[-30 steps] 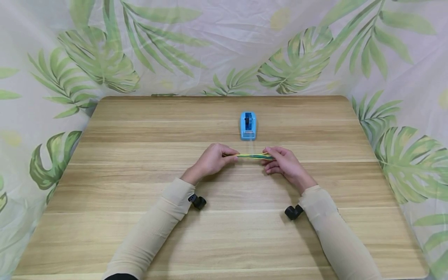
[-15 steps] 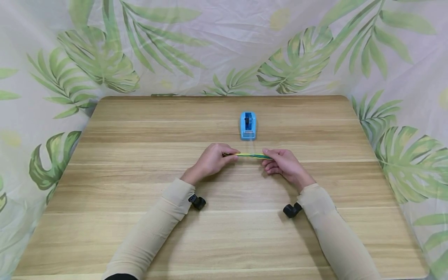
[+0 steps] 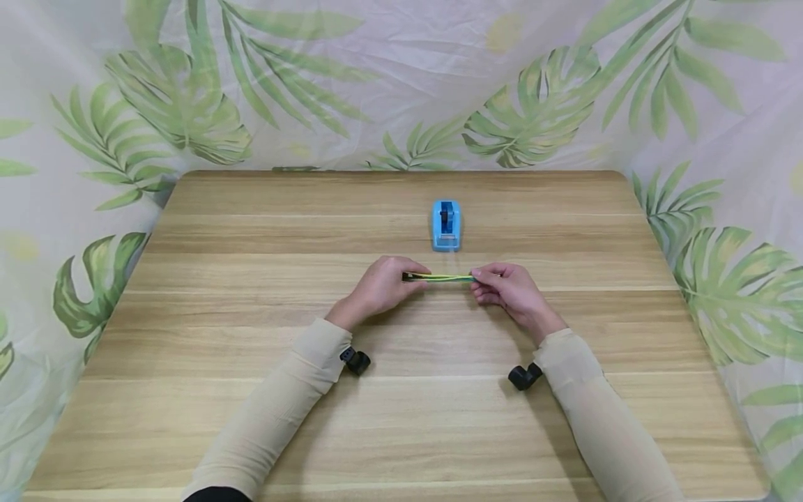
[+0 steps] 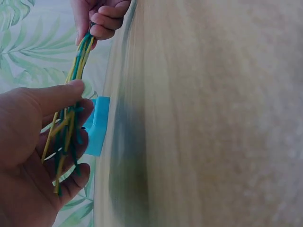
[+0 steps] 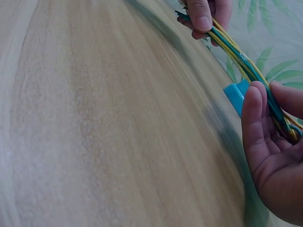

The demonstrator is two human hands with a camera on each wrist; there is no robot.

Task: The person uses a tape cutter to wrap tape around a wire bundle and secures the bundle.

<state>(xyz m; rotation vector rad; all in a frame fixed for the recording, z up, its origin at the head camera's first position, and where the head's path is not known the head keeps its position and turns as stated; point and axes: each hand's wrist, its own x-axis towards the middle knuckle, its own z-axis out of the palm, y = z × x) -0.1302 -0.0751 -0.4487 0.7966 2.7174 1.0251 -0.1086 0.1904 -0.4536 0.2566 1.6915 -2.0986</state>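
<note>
A thin bundle of yellow and green wires (image 3: 447, 278) stretches level between both hands, above the table. My left hand (image 3: 387, 284) pinches its left part between thumb and fingers. In the left wrist view, loose wire ends (image 4: 64, 142) fan out over the left palm. My right hand (image 3: 513, 293) grips the other part, with thumb and fingers around the wires (image 5: 279, 106). A shiny clear patch of tape (image 5: 243, 56) shows on the bundle between the hands. Just beyond it stands a blue tape dispenser (image 3: 446, 226), a faint clear strip running from its front toward the bundle.
The wooden table (image 3: 401, 418) spreads out around the hands and dispenser. A leaf-patterned cloth (image 3: 401, 84) hangs behind and at both sides. Black wrist cameras (image 3: 356, 362) sit at both sleeve cuffs.
The right thumb and fingers have shifted slightly and now cover the wires more at the right. More of the bundle's left end shows by the left hand. The dispenser stays put.
</note>
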